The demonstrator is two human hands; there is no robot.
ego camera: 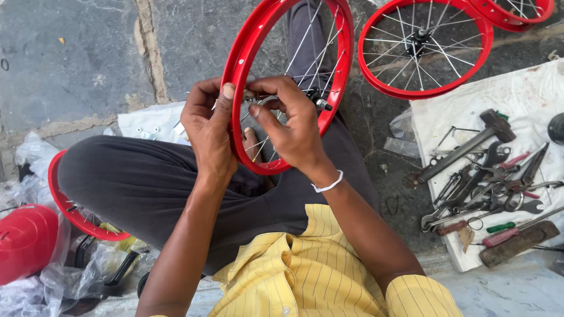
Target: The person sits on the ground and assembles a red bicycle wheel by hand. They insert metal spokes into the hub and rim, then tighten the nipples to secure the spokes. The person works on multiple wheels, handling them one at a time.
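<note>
Head view: left hand (207, 126) pinches the red rim (247, 58) of the wheel on the lap; right hand (291, 126) grips a small tool, probably a spoke key, inside that rim. Spoke tensioning underway; next needs small, even turns.

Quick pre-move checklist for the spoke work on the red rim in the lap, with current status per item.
1. Left hand on the red rim: ok, fingers at its left edge.
2. Right hand pinching a small metal part among the spokes: ok, though the part itself is too small to identify.
3. Rim steadied: ok, propped upright on the crossed legs.
4. Hub in view: ok, just right of the right hand.
5. Tools on the white cloth: ok, laid out at the person's right.
6. Spoke seating at the rim: cannot tell, hidden by fingers.
</note>
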